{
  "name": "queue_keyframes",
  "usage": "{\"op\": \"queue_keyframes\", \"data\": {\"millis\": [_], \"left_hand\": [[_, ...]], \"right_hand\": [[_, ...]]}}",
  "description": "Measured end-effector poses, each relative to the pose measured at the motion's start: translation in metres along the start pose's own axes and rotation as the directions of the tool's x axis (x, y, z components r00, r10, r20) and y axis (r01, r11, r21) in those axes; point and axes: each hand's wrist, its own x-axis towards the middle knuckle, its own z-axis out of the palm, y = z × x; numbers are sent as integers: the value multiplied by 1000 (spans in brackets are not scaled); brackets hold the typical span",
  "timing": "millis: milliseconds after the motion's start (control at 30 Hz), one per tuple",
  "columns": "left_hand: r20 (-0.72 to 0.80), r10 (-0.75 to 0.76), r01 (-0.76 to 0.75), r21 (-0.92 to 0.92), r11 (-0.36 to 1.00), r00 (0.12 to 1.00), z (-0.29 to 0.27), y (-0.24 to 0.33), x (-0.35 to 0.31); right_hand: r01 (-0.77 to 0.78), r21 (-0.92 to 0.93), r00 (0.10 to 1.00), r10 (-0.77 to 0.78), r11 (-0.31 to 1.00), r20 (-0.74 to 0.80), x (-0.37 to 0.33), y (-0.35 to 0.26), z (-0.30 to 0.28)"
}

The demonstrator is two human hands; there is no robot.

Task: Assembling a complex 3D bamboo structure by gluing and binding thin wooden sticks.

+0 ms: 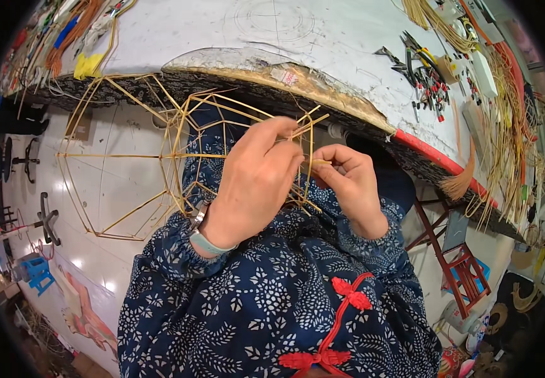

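Observation:
A many-sided open frame of thin bamboo strips (pixel 143 155) stretches from the left across to my hands, wide at its left end and narrower by my lap. My left hand (pixel 253 173), with a watch at the wrist, is at its right end, fingers bent and pinched together. What lies between those fingertips is hidden. My right hand (pixel 350 181) faces it, thumb and forefinger pinching a short pale strip (pixel 320 162) beside the frame's end ring. Several strip ends stick out past the ring, above and below my fingers.
Ahead is a white worktable (pixel 209 31) with a worn, chipped edge. Pliers (pixel 414 53) and small red-and-black tools lie on its right, near bundles of bamboo strips (pixel 493 145). A small brush (pixel 460 181) hangs at the red edge. A dark red folding chair (pixel 452 264) stands right.

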Motion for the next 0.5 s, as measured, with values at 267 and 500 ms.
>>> {"op": "queue_keyframes", "data": {"millis": [267,500], "left_hand": [[64,56,-49,-111,993,996,-11,2,4],[211,155,-129,-134,983,965,-16,0,9]], "right_hand": [[162,-187,985,-171,969,-35,-8,6,1],[360,-563,873,-481,744,-77,-18,-3,10]]}}
